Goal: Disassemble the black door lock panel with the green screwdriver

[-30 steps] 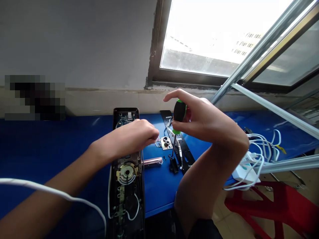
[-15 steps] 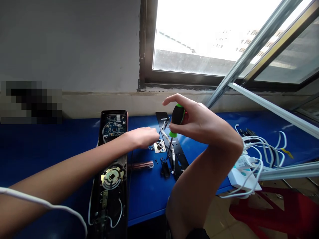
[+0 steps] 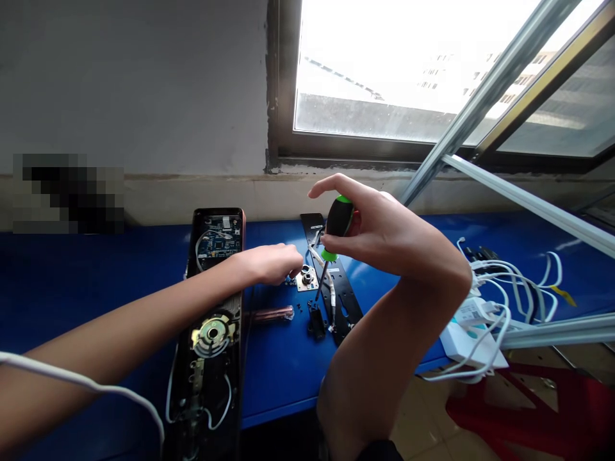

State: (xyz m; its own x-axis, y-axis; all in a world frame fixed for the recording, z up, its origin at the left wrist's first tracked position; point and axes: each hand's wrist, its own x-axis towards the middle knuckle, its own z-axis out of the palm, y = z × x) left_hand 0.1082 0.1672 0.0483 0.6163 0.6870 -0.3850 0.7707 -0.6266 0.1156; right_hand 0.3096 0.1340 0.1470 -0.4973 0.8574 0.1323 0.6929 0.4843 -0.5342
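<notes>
While the right hand [image 3: 379, 234] gripped a green-and-black screwdriver [image 3: 339, 221], its tip sat just beside a small metal plate [image 3: 306, 279].
The curled left hand [image 3: 271, 264] hung near that plate, its grip unclear, above the blue table [image 3: 278, 378], with a black backplate [image 3: 346, 307] alongside.

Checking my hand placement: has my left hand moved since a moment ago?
Yes, rightward: the left hand has moved away from the open lock panel and now reaches closer to the small metal plate.
</notes>
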